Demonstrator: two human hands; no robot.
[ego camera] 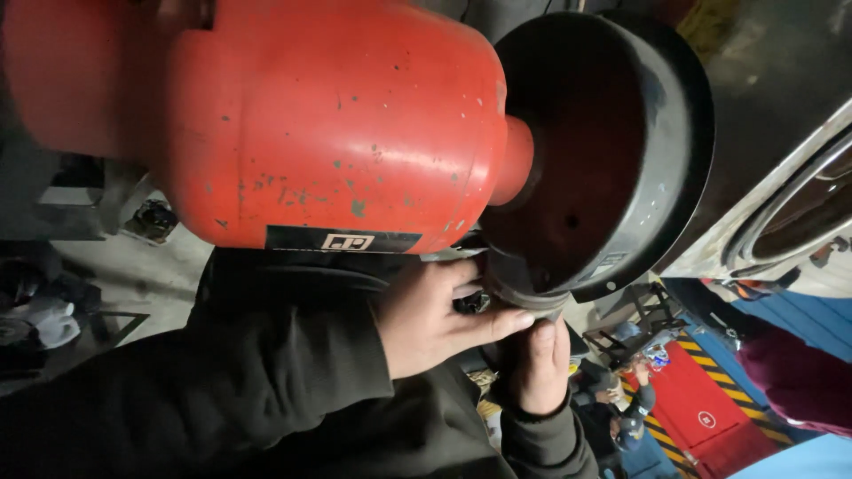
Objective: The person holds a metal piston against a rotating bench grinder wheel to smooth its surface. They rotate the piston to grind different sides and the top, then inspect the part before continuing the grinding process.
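Pinching the lower rim of a black round hood (pixel 661 142) with left hand (pixel 435 315) fingers closed on it, right hand (pixel 537 368) curled just beneath, red housing (pixel 328 124) directly above the fingers.

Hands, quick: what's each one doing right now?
Left hand: fingers curled, thumb pressing the lower rim of the black hood.
Right hand: fingers closed against the same rim from below.

Scuffed red motor housing (pixel 328 124) adjoins a tilted black hood (pixel 657 133).
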